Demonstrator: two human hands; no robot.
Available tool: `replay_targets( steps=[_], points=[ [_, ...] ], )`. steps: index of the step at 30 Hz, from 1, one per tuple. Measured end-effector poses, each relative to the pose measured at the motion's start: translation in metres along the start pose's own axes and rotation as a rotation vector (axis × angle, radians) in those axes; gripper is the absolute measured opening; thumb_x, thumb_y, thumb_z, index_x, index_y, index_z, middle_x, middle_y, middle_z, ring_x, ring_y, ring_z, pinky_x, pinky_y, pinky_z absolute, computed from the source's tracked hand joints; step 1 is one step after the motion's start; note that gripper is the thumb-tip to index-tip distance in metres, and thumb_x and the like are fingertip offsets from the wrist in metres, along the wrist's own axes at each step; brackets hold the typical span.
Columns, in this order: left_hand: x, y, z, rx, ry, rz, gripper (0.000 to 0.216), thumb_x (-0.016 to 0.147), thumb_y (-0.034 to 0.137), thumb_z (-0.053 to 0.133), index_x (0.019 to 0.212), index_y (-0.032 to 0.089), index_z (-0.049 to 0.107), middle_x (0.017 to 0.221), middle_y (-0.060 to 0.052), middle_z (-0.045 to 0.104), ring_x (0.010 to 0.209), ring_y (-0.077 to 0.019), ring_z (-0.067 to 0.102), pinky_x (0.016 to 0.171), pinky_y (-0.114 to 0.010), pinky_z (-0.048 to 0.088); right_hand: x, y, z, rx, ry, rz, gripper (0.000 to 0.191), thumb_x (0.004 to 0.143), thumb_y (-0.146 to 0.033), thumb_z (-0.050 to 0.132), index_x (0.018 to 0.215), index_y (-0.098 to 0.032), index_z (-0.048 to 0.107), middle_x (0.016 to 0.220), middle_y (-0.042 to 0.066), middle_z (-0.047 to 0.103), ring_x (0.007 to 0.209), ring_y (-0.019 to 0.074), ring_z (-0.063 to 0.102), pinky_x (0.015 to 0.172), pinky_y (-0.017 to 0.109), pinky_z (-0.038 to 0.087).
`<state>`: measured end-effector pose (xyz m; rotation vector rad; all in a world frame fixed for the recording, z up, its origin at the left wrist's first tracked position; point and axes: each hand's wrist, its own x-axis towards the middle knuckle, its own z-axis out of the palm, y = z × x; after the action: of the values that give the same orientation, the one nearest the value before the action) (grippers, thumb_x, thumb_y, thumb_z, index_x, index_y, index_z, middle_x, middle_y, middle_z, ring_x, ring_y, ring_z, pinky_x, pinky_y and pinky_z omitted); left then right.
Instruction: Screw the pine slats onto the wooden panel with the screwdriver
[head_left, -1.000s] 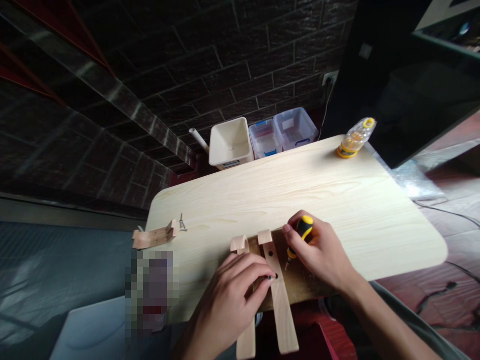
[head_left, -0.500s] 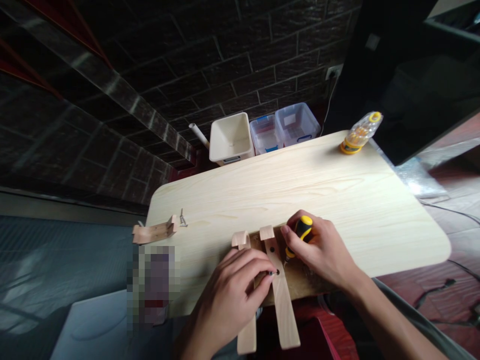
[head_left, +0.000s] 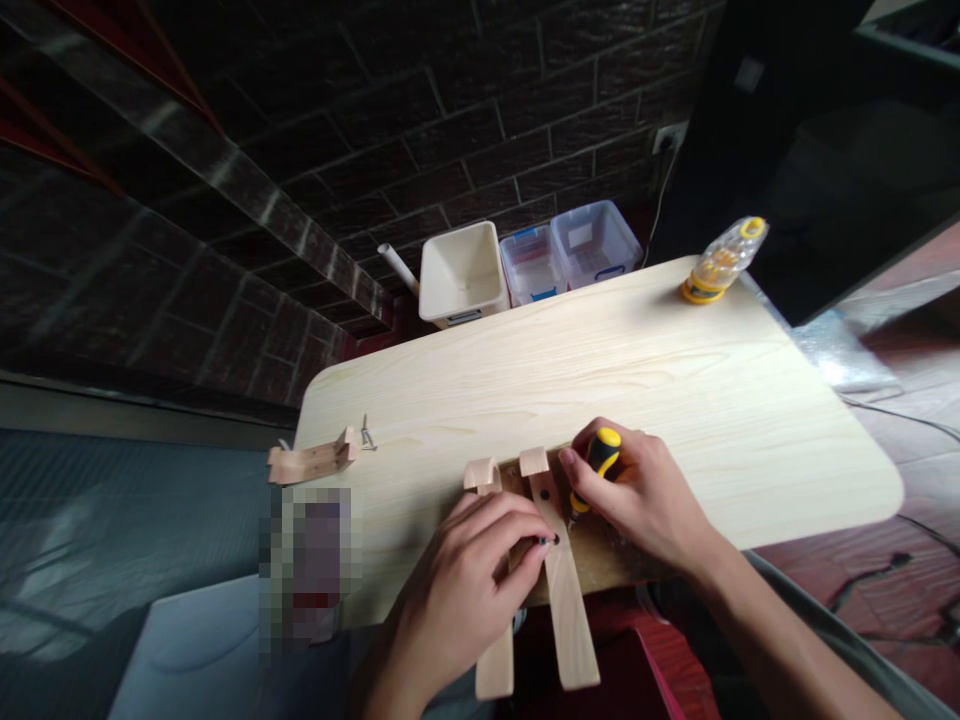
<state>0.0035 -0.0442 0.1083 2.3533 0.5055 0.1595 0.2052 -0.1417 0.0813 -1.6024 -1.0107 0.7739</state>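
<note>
The left hand (head_left: 480, 560) has its grip pinching what looks like a small screw (head_left: 544, 541) between thumb and forefinger, right beside a dark hole (head_left: 556, 541) in the slat (head_left: 576, 630). The fingers hide most of it, so I can't tell whether its tip is in. The right hand (head_left: 646, 485) has its grip wrapped around the driver (head_left: 604, 455), its tip angled down near the slat's right edge, just short of the hole.

To do this well, the screw should stand square to the wood and centred in the hole, held steady until the thread bites. The driver would then want to be upright over the head, in line with the screw, pressing down with light first turns so the bit doesn't slip toward those fingertips.

The slat lies over a brown board (head_left: 622, 565) at the desk's near edge, its end overhanging, so it needs bracing against a twist. A second slat (head_left: 494, 665) runs alongside. Farther left on the desk (head_left: 465, 400) lie loose screws (head_left: 367, 437) and a wooden bracket (head_left: 313, 461).
</note>
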Motion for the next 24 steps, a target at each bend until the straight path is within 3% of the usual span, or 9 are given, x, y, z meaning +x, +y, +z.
replay_targets(
  steps=[24],
  points=[
    [0.0007, -0.0016, 0.0008, -0.001, -0.006, 0.006, 0.016, 0.101, 0.01, 0.062, 0.101, 0.024, 0.07, 0.102, 0.0, 0.075, 0.099, -0.0184, 0.069, 0.094, -0.033, 0.049, 0.0008, 0.002, 0.0007, -0.035, -0.005, 0.014, 0.02, 0.096, -0.03, 0.068, 0.078, -0.022, 0.061, 0.067, -0.005, 0.067, 0.061, 0.0113, 0.057, 0.062, 0.024, 0.044]
  ],
)
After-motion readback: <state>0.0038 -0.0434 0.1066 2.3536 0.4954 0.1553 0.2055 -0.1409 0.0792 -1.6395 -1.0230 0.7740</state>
